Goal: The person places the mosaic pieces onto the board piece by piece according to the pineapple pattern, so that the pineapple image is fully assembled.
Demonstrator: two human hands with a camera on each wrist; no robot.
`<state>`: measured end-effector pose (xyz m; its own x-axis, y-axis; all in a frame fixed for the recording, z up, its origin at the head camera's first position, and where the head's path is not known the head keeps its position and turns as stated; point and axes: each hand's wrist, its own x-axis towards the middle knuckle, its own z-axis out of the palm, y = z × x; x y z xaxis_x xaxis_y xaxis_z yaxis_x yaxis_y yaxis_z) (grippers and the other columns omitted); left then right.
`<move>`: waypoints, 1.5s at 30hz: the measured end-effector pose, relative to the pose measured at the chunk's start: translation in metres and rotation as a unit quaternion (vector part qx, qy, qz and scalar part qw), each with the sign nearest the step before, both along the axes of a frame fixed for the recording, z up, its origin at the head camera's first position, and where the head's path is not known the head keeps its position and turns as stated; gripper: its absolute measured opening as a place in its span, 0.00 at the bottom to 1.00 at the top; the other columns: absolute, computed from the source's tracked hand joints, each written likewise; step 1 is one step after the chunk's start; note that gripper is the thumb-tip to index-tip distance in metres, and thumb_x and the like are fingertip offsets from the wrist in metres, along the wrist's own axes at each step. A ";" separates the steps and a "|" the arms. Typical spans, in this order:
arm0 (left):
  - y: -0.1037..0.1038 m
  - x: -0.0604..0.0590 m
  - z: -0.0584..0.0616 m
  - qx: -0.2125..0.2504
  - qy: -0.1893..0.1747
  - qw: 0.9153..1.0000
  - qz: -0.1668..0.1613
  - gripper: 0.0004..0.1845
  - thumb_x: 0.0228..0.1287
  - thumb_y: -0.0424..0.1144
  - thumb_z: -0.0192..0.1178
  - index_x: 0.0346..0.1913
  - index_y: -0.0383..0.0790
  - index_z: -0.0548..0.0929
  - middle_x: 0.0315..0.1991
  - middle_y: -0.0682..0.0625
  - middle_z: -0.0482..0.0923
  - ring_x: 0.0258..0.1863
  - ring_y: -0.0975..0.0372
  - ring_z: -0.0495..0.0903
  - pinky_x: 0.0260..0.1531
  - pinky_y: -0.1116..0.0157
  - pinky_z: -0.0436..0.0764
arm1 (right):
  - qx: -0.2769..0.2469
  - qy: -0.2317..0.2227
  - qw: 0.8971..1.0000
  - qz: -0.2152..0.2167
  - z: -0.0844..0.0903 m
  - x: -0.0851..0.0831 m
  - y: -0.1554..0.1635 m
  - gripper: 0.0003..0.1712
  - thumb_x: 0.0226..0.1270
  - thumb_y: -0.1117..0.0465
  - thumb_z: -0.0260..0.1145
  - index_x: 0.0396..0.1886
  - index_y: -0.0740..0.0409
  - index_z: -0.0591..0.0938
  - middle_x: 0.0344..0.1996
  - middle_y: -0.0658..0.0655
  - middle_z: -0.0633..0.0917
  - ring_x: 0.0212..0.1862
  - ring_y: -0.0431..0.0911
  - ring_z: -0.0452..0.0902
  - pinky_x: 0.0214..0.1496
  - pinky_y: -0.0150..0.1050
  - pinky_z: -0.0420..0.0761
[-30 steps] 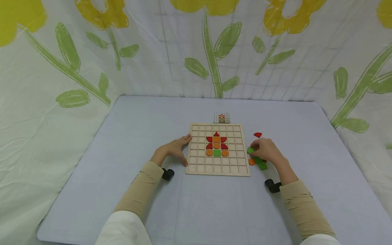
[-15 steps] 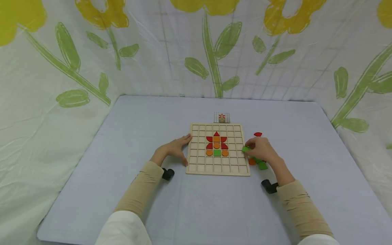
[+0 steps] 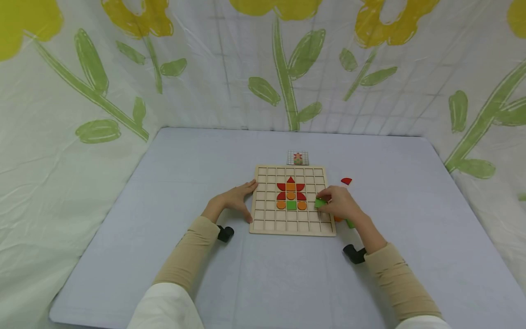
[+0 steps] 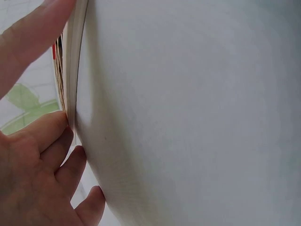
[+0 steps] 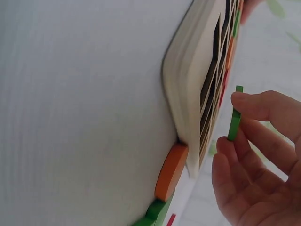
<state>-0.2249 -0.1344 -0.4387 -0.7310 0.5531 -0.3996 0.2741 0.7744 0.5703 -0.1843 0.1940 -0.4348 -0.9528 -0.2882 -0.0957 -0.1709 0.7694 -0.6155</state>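
Note:
A square wooden grid board [image 3: 269, 226] lies on the table, red, orange and green tiles set in its middle cells. My left hand [image 3: 236, 199] spreads along its left edge, fingertips and thumb touching the rim; the left wrist view shows the fingers [image 4: 70, 165] against that side. Over the board's right part, my right hand [image 3: 342, 203] pinches a green square tile [image 3: 320, 203] between thumb and fingers. In the right wrist view this thin green tile stands on edge, raised above the grid.
A small pattern card [image 3: 297, 158] lies just behind the board. Right of the board are a red quarter-circle tile [image 3: 346, 181], an orange round tile [image 5: 171, 172] close to the rim, and green tiles [image 5: 157, 210] partly hidden by my right hand in the head view.
My right hand has picked the green tile from the loose pile and carried it left over the board. My left hand has stayed at the board's left edge.

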 end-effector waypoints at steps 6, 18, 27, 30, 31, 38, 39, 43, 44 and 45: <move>0.000 0.000 0.000 -0.003 -0.002 1.000 0.000 0.63 0.44 0.41 0.77 0.77 0.34 0.45 0.78 0.42 0.36 0.76 0.49 0.38 0.72 0.48 0.44 | -0.006 0.017 0.999 0.028 -0.001 0.002 -0.014 0.15 0.53 0.67 0.74 0.42 0.66 0.86 0.36 0.58 0.84 0.40 0.51 0.77 0.46 0.47 0.81; 0.001 0.001 0.002 0.000 -0.004 1.000 0.004 0.63 0.43 0.40 0.78 0.77 0.34 0.45 0.78 0.43 0.37 0.76 0.49 0.39 0.72 0.48 0.45 | -0.015 0.010 0.997 0.069 -0.001 0.002 -0.039 0.15 0.54 0.66 0.74 0.42 0.65 0.86 0.37 0.56 0.85 0.39 0.48 0.79 0.45 0.44 0.81; 0.000 -0.001 0.001 -0.007 -0.001 1.000 -0.002 0.63 0.44 0.41 0.77 0.77 0.35 0.45 0.78 0.43 0.36 0.76 0.49 0.38 0.72 0.48 0.45 | -0.010 0.015 0.994 0.108 -0.002 0.003 -0.061 0.16 0.52 0.63 0.77 0.41 0.63 0.87 0.34 0.52 0.85 0.35 0.44 0.75 0.38 0.36 0.79; 0.000 -0.001 0.000 -0.008 -0.001 1.000 -0.002 0.62 0.44 0.41 0.77 0.77 0.35 0.45 0.78 0.44 0.36 0.76 0.50 0.38 0.72 0.48 0.45 | -0.007 0.025 0.992 0.123 -0.002 0.003 -0.068 0.15 0.52 0.63 0.77 0.40 0.63 0.87 0.33 0.52 0.85 0.33 0.43 0.75 0.38 0.37 0.79; 0.001 -0.002 -0.001 -0.009 -0.002 1.000 -0.002 0.62 0.44 0.41 0.77 0.77 0.35 0.45 0.78 0.44 0.36 0.76 0.50 0.38 0.72 0.48 0.45 | -0.007 0.025 0.992 0.124 -0.001 0.004 -0.070 0.15 0.52 0.63 0.77 0.40 0.63 0.87 0.33 0.51 0.85 0.33 0.43 0.75 0.38 0.36 0.79; 0.001 -0.002 -0.001 -0.009 0.001 1.000 0.000 0.63 0.44 0.41 0.77 0.77 0.35 0.45 0.78 0.44 0.37 0.76 0.50 0.39 0.72 0.49 0.44 | -0.006 0.016 0.991 0.133 -0.003 0.004 -0.081 0.15 0.53 0.63 0.77 0.41 0.63 0.87 0.36 0.52 0.86 0.35 0.42 0.77 0.40 0.35 0.80; 0.001 -0.001 -0.001 -0.010 0.001 1.000 0.000 0.63 0.44 0.41 0.77 0.77 0.35 0.45 0.78 0.44 0.37 0.76 0.50 0.39 0.72 0.49 0.44 | -0.006 0.015 0.991 0.133 -0.004 0.004 -0.082 0.15 0.52 0.64 0.77 0.41 0.63 0.87 0.35 0.52 0.85 0.35 0.42 0.76 0.40 0.35 0.80; 0.001 -0.002 -0.001 -0.009 0.001 1.000 0.000 0.63 0.44 0.41 0.77 0.77 0.35 0.45 0.78 0.44 0.36 0.76 0.50 0.38 0.72 0.48 0.44 | -0.005 0.010 0.991 0.135 -0.004 0.003 -0.084 0.16 0.51 0.64 0.78 0.41 0.63 0.87 0.34 0.51 0.84 0.35 0.42 0.77 0.39 0.35 0.80; 0.001 -0.002 -0.001 -0.009 0.000 1.000 0.000 0.63 0.44 0.42 0.77 0.77 0.35 0.45 0.78 0.44 0.36 0.76 0.50 0.38 0.72 0.48 0.44 | -0.006 0.008 0.991 0.135 -0.004 0.003 -0.084 0.16 0.52 0.64 0.77 0.41 0.63 0.87 0.34 0.51 0.85 0.36 0.42 0.77 0.40 0.35 0.80; 0.001 -0.002 -0.001 -0.009 0.000 1.000 0.001 0.63 0.44 0.41 0.77 0.77 0.35 0.45 0.78 0.44 0.36 0.76 0.50 0.38 0.72 0.48 0.44 | -0.007 0.006 0.991 0.135 -0.004 0.004 -0.084 0.16 0.52 0.64 0.77 0.41 0.64 0.87 0.34 0.51 0.85 0.36 0.42 0.78 0.40 0.35 0.80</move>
<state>-0.2266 -0.1337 -0.4393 -0.7315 0.5447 -0.4102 0.2730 0.7852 0.5558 -0.1808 0.1102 -0.4386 -0.8420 -0.5336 -0.0796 -0.3763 0.6865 -0.6222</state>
